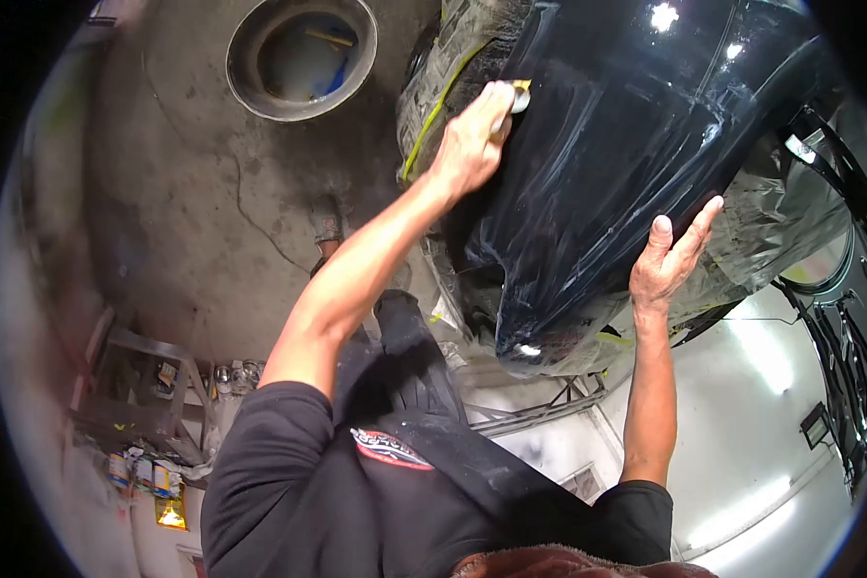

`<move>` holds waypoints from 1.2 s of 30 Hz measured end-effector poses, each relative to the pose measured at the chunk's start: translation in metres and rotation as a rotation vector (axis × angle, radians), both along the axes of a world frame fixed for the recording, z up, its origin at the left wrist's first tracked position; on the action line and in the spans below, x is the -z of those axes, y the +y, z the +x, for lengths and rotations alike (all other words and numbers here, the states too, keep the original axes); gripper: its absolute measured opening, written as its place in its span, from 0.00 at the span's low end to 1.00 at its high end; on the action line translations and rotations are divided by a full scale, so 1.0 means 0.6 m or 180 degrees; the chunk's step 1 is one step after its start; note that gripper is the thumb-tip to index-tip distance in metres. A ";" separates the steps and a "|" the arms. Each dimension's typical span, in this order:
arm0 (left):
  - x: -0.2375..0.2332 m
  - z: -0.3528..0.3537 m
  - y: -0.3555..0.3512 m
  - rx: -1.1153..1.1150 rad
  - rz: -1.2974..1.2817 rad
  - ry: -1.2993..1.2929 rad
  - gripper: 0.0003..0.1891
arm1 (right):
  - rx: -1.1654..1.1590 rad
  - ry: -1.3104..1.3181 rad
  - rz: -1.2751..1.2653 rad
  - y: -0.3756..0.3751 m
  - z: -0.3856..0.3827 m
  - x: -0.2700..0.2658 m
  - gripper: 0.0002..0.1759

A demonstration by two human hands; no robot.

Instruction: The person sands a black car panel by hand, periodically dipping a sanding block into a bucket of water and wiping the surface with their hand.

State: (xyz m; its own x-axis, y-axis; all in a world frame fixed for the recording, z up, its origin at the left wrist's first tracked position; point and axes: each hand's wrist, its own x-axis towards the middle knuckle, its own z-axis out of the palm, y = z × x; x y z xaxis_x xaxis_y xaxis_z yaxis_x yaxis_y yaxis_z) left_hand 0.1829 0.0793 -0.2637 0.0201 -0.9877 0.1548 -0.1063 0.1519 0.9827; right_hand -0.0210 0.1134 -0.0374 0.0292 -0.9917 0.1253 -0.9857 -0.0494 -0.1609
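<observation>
A glossy dark car body panel, streaked with whitish residue, stretches away in front of me. My left hand presses on its left edge, fingers curled round a small whitish sanding pad with a yellow edge; most of the pad is hidden under the fingers. My right hand rests at the panel's right edge. Its thumb and fingers are stretched out and it holds nothing. Masking film covers the parts beside the panel, and yellow-green tape runs along the left side.
A round metal basin of cloudy water, with a blue item in it, stands on the concrete floor. A thin cable trails across the floor. Metal stands are at lower left. Black parts hang at the right.
</observation>
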 end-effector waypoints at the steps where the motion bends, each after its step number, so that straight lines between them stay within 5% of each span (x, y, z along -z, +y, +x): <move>1: 0.012 -0.003 -0.006 -0.0021 -0.0111 -0.0129 0.26 | -0.0002 -0.0022 0.0003 -0.002 0.001 0.001 0.45; 5: 0.030 -0.046 -0.180 -0.0406 -0.0744 -0.0215 0.22 | 0.0004 -0.0010 0.0064 0.001 -0.003 -0.001 0.46; 6: -0.007 -0.031 -0.229 0.0156 -0.0054 -0.0348 0.21 | -0.0003 -0.0013 0.0065 0.001 -0.003 -0.001 0.46; 7: 0.009 -0.052 -0.266 -0.0266 -0.0388 0.0565 0.12 | -0.0013 -0.0034 0.0047 0.001 -0.004 0.000 0.46; 8: 0.014 -0.053 -0.282 0.0015 0.0086 0.0525 0.12 | 0.0000 0.0011 0.0044 0.002 -0.005 0.000 0.46; 10: -0.016 -0.024 -0.263 0.0597 0.0600 -0.0459 0.19 | 0.0014 0.0078 0.0014 0.001 -0.003 -0.001 0.46; 12: 0.023 -0.050 -0.181 -0.0331 -0.0812 -0.0388 0.24 | -0.0023 0.0110 0.0005 -0.001 -0.004 0.000 0.46; 14: -0.036 -0.016 -0.102 0.0118 -0.0407 -0.0036 0.29 | -0.0032 0.0150 0.0014 0.001 -0.005 -0.003 0.46; 18: 0.003 -0.053 -0.224 -0.0001 -0.0378 0.0014 0.27 | -0.0054 0.0074 0.0010 -0.003 -0.005 0.001 0.46; 19: -0.025 -0.055 -0.280 -0.0127 -0.0293 0.0809 0.14 | -0.0046 0.0022 0.0026 0.000 -0.005 -0.001 0.46; 21: 0.050 -0.098 -0.380 -0.0429 -0.0727 0.0237 0.15 | -0.0040 0.0069 0.0018 -0.001 -0.008 0.002 0.46; 24: 0.005 -0.077 -0.330 -0.0251 -0.0184 0.0392 0.14 | 0.0003 0.0046 0.0061 0.007 -0.006 -0.003 0.46; 25: -0.053 -0.045 -0.270 0.0179 0.0510 0.1465 0.14 | 0.0005 0.0011 0.0060 0.002 -0.006 -0.001 0.46; 26: -0.003 -0.054 -0.220 0.0067 -0.0357 -0.0254 0.26 | -0.0005 0.0068 0.0045 0.000 -0.006 -0.001 0.46; 30: -0.002 -0.036 -0.121 -0.0088 -0.0634 -0.0419 0.28 | -0.0040 0.0110 0.0022 -0.001 -0.006 0.001 0.46; 32: 0.011 -0.047 -0.221 0.0144 -0.0428 -0.0204 0.31 | -0.0060 0.0086 0.0034 0.002 -0.008 0.001 0.46; 34: 0.013 -0.071 -0.350 -0.0098 0.0295 0.0102 0.16 | -0.0067 0.0097 0.0029 0.002 -0.009 0.001 0.46; 36: 0.045 -0.081 -0.405 -0.0114 0.0429 -0.0138 0.18 | -0.0050 0.0167 0.0055 0.003 -0.011 0.000 0.46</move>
